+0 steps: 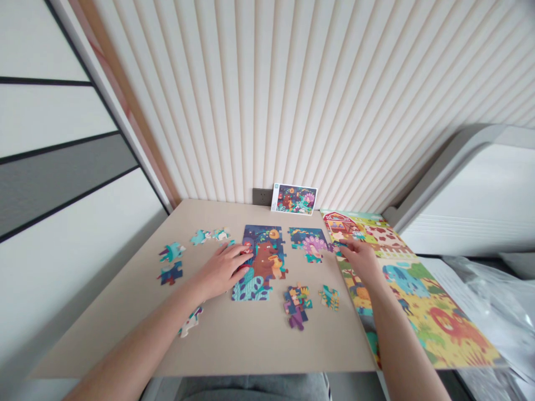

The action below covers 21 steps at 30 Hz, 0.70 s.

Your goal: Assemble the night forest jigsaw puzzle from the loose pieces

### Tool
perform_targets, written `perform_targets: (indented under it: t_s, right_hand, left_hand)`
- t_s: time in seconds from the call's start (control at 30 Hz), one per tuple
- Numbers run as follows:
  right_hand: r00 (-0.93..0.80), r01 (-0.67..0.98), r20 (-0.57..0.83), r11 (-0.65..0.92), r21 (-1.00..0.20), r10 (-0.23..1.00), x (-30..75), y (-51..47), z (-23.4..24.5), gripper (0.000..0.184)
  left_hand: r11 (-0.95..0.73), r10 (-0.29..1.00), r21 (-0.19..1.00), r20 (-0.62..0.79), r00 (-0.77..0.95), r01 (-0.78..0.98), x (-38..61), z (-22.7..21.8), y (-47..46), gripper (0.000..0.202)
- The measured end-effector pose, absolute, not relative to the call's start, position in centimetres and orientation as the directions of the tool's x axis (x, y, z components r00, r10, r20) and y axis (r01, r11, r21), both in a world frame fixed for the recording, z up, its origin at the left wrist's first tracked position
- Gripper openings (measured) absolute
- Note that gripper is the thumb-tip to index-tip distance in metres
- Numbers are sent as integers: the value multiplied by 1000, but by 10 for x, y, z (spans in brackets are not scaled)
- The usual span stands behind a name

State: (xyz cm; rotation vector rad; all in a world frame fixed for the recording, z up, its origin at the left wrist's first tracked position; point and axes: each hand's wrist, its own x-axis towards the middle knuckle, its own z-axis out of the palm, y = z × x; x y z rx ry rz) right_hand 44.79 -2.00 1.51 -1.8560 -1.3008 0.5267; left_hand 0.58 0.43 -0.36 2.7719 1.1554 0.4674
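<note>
My left hand lies with its fingers spread at the left edge of a joined puzzle section showing a brown bear. Beside it on the right is a smaller joined section with a pink peacock. My right hand pinches a dark puzzle piece close to the peacock's right side; whether the piece touches that section I cannot tell. Nearer me lie a cluster of purple and orange pieces and a teal leafy piece. Under my left forearm a whitish piece is partly hidden.
Teal pieces, a dark blue piece and light pieces lie on the table's left. A picture card leans on the ribbed wall by a socket. Animal picture boards cover the right side, beside clear plastic.
</note>
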Motion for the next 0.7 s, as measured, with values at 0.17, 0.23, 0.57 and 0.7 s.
perform_targets:
  t_s: [0.17,0.23,0.57,0.7]
  right_hand:
    - [371,628,72,-194,-754,926,443,-23,16,37]
    - [379,654,74,-211,-726,922,441,-23,15,34]
    - [375,787,99,-259,-560,922,433,-24,15,25]
    - [353,835,101,-265,-482,930,433,-26,15,26]
  left_hand:
    - [-710,704,212,248,666,671,6,-2,3,38]
    - [-713,701,216,253,667,667,5,-2,4,38]
    - [-716,697,179,236,677,675,5,-3,5,39]
    - [-708,706,201,235,668,677,6,-2,4,39]
